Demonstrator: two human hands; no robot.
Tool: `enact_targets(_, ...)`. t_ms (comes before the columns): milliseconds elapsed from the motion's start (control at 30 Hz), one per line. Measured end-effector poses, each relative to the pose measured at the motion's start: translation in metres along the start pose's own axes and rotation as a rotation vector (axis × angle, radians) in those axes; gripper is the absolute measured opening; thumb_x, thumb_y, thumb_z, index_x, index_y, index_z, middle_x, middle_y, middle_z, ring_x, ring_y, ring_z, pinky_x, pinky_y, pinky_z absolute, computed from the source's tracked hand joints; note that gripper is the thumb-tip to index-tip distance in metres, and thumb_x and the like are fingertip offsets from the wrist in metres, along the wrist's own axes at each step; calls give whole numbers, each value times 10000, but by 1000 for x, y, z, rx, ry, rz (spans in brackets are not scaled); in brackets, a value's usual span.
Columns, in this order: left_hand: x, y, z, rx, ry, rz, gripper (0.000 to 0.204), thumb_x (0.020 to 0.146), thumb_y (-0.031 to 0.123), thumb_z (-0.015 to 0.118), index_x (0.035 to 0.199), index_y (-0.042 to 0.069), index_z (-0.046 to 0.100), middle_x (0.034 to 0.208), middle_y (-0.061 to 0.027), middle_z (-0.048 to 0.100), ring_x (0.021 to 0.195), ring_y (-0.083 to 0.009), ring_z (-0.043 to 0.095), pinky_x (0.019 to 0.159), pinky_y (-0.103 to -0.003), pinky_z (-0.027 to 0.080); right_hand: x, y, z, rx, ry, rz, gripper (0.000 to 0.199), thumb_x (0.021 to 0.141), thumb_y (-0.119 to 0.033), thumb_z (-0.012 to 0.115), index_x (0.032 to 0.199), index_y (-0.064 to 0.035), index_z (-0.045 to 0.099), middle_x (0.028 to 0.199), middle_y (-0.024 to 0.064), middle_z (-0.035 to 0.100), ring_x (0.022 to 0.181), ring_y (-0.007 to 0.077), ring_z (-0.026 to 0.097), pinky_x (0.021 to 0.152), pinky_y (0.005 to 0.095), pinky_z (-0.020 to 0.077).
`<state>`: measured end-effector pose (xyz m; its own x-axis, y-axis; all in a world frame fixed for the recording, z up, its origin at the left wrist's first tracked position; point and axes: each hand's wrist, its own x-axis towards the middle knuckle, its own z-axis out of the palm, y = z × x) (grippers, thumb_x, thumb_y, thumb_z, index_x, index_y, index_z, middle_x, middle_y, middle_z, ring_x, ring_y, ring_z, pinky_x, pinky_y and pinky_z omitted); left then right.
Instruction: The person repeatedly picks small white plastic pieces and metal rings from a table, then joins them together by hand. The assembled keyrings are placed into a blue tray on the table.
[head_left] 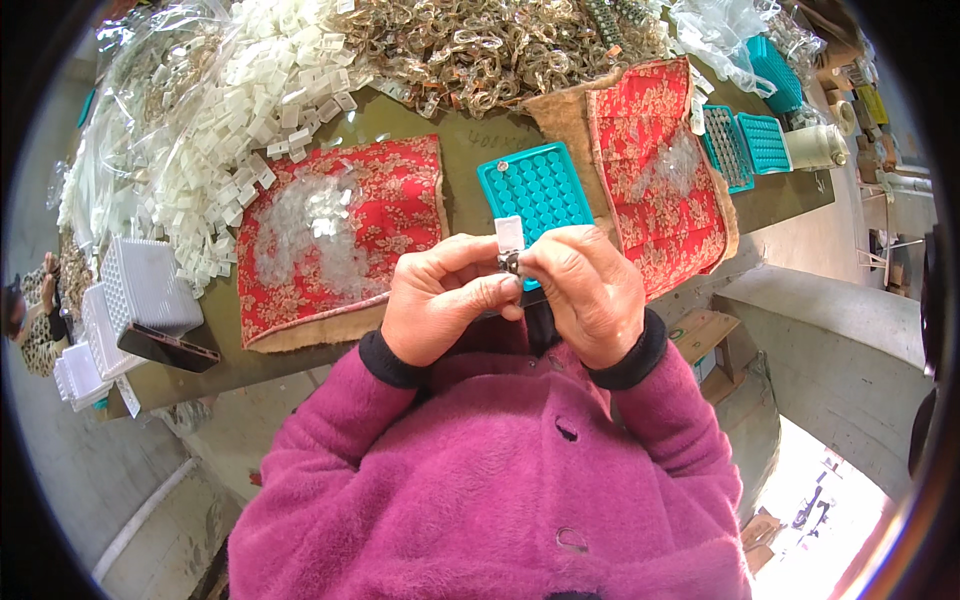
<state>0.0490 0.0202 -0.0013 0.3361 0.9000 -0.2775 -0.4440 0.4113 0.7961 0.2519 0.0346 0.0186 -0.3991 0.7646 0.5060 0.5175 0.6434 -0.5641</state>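
Observation:
In front of my chest, both hands meet around a small white rectangular plastic piece (509,233) that sticks up above my fingers. My left hand (437,296) pinches its lower end between thumb and fingers. From the other side, my right hand (592,296) closes its fingertips on a small dark, shiny part (510,262) just below the white piece. My fingers hide most of that part. Just beyond my hands lies a teal tray (567,187) with rows of round cells, and one small shiny round item (503,167) sits at its far left corner.
Red floral cloths lie left (390,215) and right (640,220), with clear plastic bits on them. Beyond are heaps of white plastic pieces (250,120) and brownish clear loops (470,50). Stacked clear trays (150,285) stand left; more teal trays (765,143) lie right.

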Motion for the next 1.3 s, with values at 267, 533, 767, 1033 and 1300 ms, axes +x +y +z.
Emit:
enact_targets(267,8,4,-19,56,49,-39,236,992,17,636,1208,-56,698,884,-82,719,672,-129,656,607,-265,549,29,27,4,65,-35,111,170,875,-2,743,1032,-45,694,944,122,673,825,314,690,692,400,569)
enact_targets(533,15,1,-31,-157,81,-89,293,1019,49,623,1286,-67,654,900,-79,700,701,-147,652,656,-290,551,61,66,40,-371,-170,-28,118,857,-138,657,960,-81,649,890,93,592,834,304,654,706,423,560)
enact_targets(767,18,-7,-31,-312,27,-28,354,1035,44,623,1374,-57,609,1129,-128,724,970,-199,723,859,-374,638,50,43,15,48,-104,63,177,858,-5,755,996,-51,654,879,123,660,775,322,676,672,420,559)
enact_targets(1033,9,-4,-15,-84,-4,-12,323,1018,10,661,1334,-54,638,1102,-134,745,917,-205,755,850,-335,631,23,20,2,23,-68,-175,276,766,-68,815,1013,-40,695,903,73,699,782,251,697,669,379,561)
enact_targets(1300,2,-3,-1,138,-133,127,250,964,-88,679,1212,-59,684,1039,-113,723,864,-192,749,802,-310,632,8,14,-19,398,-180,192,291,757,9,810,1015,-67,697,897,94,672,858,292,679,716,376,541)
